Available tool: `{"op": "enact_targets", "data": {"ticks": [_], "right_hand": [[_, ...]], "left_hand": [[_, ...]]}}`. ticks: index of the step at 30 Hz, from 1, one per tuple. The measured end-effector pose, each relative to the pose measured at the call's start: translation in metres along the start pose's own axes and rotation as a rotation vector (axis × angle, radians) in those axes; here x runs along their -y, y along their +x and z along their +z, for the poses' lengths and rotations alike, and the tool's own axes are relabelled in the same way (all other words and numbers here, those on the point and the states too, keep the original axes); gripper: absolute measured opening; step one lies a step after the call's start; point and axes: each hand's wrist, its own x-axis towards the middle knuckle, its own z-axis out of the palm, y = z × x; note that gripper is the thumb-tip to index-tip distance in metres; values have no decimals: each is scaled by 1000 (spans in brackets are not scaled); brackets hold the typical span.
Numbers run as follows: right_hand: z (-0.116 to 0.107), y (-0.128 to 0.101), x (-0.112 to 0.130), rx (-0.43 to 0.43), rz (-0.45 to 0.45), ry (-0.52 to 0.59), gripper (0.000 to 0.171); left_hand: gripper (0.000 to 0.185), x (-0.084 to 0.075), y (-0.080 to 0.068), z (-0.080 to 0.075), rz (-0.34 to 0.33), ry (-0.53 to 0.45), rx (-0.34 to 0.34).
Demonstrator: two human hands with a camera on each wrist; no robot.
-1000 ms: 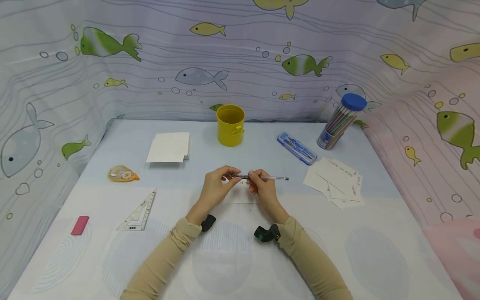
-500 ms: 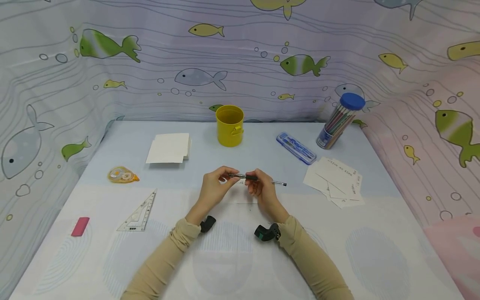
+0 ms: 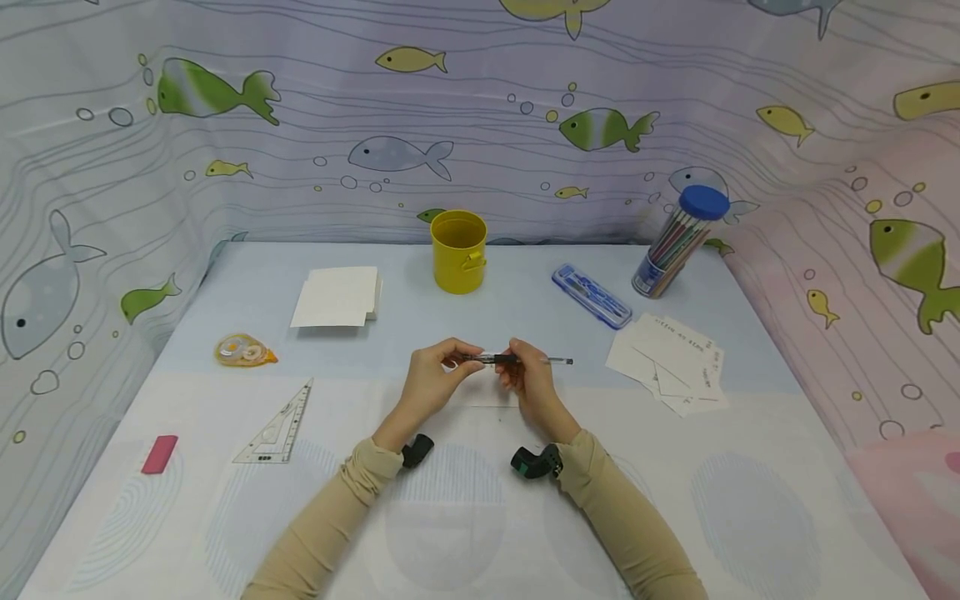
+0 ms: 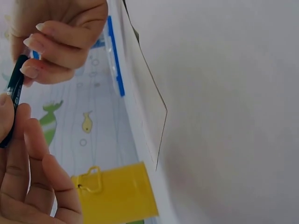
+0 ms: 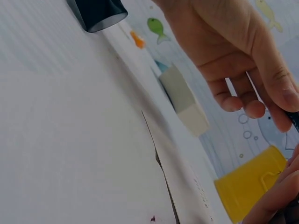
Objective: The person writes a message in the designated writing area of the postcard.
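A pen (image 3: 505, 358) with a dark grip section and a clear barrel lies almost level between my two hands. My left hand (image 3: 437, 379) pinches its left end between thumb and fingers. Further right, my right hand (image 3: 534, 385) holds the barrel, whose dark-tipped tail sticks out beyond the fingers. In the left wrist view the dark part of the pen (image 4: 16, 81) spans from one hand to the other. A sheet of white paper (image 3: 487, 397) lies on the table below, partly hidden by the hands.
A yellow bucket (image 3: 459, 258) stands behind, with blank cards (image 3: 337, 296) to its left. Rightward are a blue case (image 3: 592, 296), a pencil tub (image 3: 678, 242) and written cards (image 3: 667, 358). Correction tape (image 3: 245, 350), a set square (image 3: 279, 429) and a pink eraser (image 3: 160, 454) lie left.
The right hand's fingers have shifted on the pen, so its dark grip now shows between the hands. The pen's tail dipped, then came back closer to level.
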Motion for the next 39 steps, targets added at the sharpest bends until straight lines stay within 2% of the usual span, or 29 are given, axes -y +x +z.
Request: {"op": "enact_targets", "data": {"ticks": [5, 14, 21, 26, 34, 39], "right_hand": [[0, 0, -1, 2, -12, 4, 41], [0, 0, -4, -2, -55, 58, 42], [3, -2, -2, 4, -101, 65, 40], [3, -2, -2, -8, -86, 26, 41], [3, -1, -4, -11, -73, 57, 40], [1, -1, -3, -6, -76, 27, 42]], "left_hand": [[17, 0, -1, 1, -25, -19, 0], [13, -1, -3, 10, -119, -96, -3], [11, -2, -3, 15, -130, -129, -13], [12, -2, -4, 14, -158, -136, 1], [11, -2, -3, 14, -210, -188, 22], [11, -2, -3, 15, -221, -195, 27]]}}
